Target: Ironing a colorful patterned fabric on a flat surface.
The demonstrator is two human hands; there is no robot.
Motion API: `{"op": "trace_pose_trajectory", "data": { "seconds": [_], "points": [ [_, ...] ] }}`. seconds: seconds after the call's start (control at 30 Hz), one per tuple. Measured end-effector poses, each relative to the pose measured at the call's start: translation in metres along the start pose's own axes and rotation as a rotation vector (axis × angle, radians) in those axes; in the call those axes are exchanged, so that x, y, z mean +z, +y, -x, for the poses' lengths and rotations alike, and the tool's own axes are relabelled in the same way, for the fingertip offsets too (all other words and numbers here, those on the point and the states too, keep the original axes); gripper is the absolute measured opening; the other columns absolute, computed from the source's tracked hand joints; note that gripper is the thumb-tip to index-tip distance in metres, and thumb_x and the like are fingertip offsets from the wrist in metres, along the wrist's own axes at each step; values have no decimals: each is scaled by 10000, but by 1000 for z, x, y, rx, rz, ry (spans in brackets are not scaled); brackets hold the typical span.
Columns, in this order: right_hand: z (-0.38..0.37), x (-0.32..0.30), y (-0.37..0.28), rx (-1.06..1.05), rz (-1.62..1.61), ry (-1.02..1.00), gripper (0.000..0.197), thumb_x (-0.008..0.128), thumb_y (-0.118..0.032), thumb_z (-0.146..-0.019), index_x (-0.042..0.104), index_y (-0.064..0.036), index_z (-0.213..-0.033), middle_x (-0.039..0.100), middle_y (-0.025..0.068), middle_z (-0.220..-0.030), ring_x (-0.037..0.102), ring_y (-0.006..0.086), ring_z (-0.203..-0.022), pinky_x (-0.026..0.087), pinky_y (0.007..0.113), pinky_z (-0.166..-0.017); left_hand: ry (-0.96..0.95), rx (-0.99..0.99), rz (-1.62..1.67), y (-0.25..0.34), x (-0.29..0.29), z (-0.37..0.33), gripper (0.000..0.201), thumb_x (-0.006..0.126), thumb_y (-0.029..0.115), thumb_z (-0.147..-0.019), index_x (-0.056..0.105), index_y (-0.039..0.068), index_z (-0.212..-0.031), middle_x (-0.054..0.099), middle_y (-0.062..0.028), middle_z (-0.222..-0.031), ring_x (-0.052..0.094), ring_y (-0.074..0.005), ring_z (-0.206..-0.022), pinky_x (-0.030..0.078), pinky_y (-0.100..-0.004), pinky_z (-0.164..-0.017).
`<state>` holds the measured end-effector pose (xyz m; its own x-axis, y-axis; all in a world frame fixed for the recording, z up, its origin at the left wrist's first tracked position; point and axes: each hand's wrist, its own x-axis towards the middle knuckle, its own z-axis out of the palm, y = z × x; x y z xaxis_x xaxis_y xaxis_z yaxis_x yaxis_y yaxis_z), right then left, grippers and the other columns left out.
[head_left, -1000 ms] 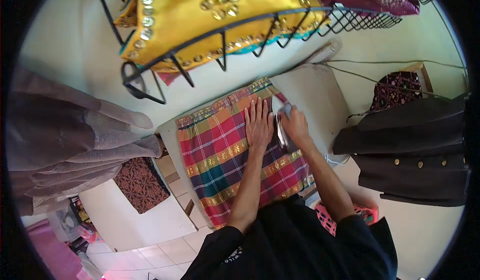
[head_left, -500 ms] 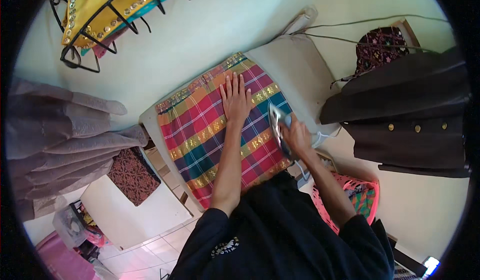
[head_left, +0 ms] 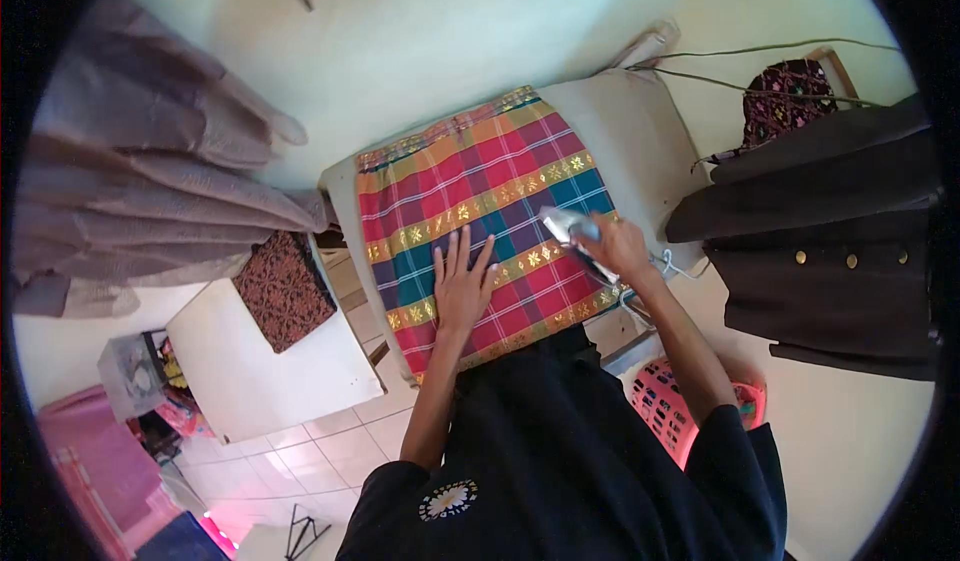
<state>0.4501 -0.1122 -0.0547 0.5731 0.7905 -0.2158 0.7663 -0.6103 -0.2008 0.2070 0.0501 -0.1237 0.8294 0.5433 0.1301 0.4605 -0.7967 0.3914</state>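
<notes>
A checked cloth (head_left: 480,191) in red, green, blue and gold lies spread over a pale ironing board (head_left: 640,131). My left hand (head_left: 463,283) rests flat on the cloth's near part, fingers spread. My right hand (head_left: 618,246) grips the handle of a silver iron (head_left: 565,226), which sits on the cloth's right side near the board's edge. A cord (head_left: 665,261) trails from the iron off the board's right side.
A dark jacket with gold buttons (head_left: 830,241) hangs at the right. Pale curtains (head_left: 140,191) hang at the left. A white table (head_left: 270,361) holds a folded patterned cloth (head_left: 285,289). A pink basket (head_left: 680,411) stands by my right elbow.
The view has tilted down; the yellow garment on the rack has left the frame. My left hand slid nearer along the cloth, and the iron stays at the cloth's right side.
</notes>
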Motion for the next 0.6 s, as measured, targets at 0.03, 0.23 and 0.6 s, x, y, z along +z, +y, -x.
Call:
{"op": "trace_pose_trajectory", "data": {
  "seconds": [0.03, 0.23, 0.6],
  "points": [
    [-13, 6, -3, 87, -23, 134, 414, 673, -470, -837, 638, -125, -1064, 690, 174, -830, 664, 413, -782, 532, 501, -682, 30, -45, 28, -4, -6, 8, 462, 518, 349, -969, 500, 239, -1417, 303, -120, -1556, 260, -321, -1442, 171, -488, -1174],
    [-32, -1, -32, -390, 108, -136, 510, 646, -544, -804, 673, -133, -1105, 686, 198, -783, 675, 393, -733, 549, 480, -673, 177, -234, 22, -39, -22, 28, 427, 584, 305, -928, 569, 187, -1338, 409, -118, -1473, 359, -330, -1368, 285, -468, -1124],
    [-72, 1, -67, -547, 167, -79, 544, 647, -593, -765, 693, -150, -1077, 693, 194, -803, 682, 382, -754, 548, 491, -749, 351, -356, 163, -88, -30, 5, 312, 673, 184, -867, 598, 71, -1147, 456, -147, -1271, 465, -341, -1189, 387, -463, -996]
  ]
}}
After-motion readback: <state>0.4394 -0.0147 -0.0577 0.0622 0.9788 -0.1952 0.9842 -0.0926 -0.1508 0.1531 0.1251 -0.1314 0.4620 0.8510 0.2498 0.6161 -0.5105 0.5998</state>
